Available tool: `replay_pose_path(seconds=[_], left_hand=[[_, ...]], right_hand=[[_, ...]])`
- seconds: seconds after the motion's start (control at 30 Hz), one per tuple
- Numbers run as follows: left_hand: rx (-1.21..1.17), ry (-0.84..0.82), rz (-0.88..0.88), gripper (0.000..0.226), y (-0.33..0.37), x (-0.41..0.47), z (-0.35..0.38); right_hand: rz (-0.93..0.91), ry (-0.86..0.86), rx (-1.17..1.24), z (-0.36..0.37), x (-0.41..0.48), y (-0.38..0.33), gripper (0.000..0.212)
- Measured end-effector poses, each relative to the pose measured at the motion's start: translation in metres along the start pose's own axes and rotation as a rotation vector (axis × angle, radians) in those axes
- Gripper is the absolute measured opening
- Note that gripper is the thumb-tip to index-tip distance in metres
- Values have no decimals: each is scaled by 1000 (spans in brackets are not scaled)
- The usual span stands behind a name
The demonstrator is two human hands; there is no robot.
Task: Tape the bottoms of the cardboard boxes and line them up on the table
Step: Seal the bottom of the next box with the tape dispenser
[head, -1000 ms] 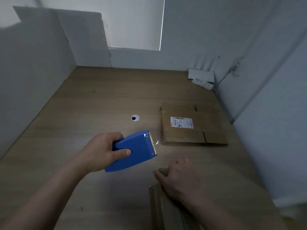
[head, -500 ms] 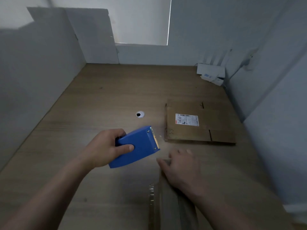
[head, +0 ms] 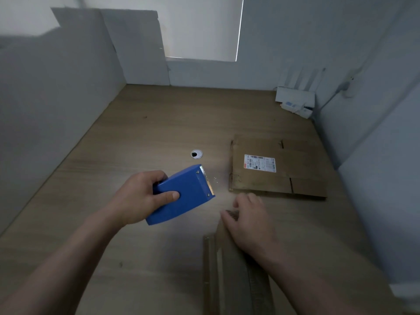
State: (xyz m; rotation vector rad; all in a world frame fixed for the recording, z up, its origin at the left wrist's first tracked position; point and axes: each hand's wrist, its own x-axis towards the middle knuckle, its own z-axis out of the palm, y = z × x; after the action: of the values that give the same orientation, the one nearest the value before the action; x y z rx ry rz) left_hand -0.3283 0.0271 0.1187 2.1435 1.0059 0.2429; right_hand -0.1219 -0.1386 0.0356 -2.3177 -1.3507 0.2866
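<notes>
Gripping the blue tape dispenser (head: 181,196) in the left hand (head: 138,198), thumb pressing along its near face, fingers wrapping round the back end. Holding it just above the table (head: 136,133), toothed cutter aiming away to the far right, touching no cardboard.

Laying the right hand (head: 250,221) over the far end of the near cardboard box (head: 229,273), fingers looking fairly straight and pressing down rather than curling, though blurring too much for certainty. Pinning that box at the near edge of the table, right of centre, running out of the bottom of the view. Showing a paler strip along its left side, possibly tape, too dim to say.

Leaving a second, flattened cardboard box (head: 272,180) lying further out to the right, shipping label (head: 259,163) facing up, apart from both hands. Passing, beyond that, a round cable hole (head: 196,154) in the tabletop and a white router (head: 295,96) in the far right corner.

Judging the step in hand: taping the bottom of the near box, dispenser poised beside its far end. Needing next, most likely, either bringing the cutter down onto the seam while pressing the flaps flat, or, if sealed, standing this box in line and reaching for the flattened one.
</notes>
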Motion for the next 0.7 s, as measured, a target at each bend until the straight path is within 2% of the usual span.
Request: replay_pose_path(seconds=[0.1, 0.17, 0.23, 0.33, 0.4, 0.53, 0.7], left_hand=[[-10, 5, 11, 16, -2, -2, -1], [-8, 7, 19, 15, -4, -4, -1], [3, 10, 17, 15, -6, -7, 0], [11, 6, 16, 15, -7, -12, 1], [14, 4, 8, 15, -9, -15, 2], [1, -4, 6, 15, -10, -20, 2], [-7, -5, 12, 16, -8, -25, 3]], right_hand=[[-165, 97, -21, -5, -18, 2, 28], [-253, 84, -76, -13, -34, 3, 33], [-293, -91, -138, -20, -50, 2, 46], [-346, -447, -126, -31, -68, 8, 83], [-394, -530, -71, -35, -74, 11, 94], [-446, -477, -13, -28, -76, 22, 69], [-437, -286, -129, -17, -60, 23, 70]])
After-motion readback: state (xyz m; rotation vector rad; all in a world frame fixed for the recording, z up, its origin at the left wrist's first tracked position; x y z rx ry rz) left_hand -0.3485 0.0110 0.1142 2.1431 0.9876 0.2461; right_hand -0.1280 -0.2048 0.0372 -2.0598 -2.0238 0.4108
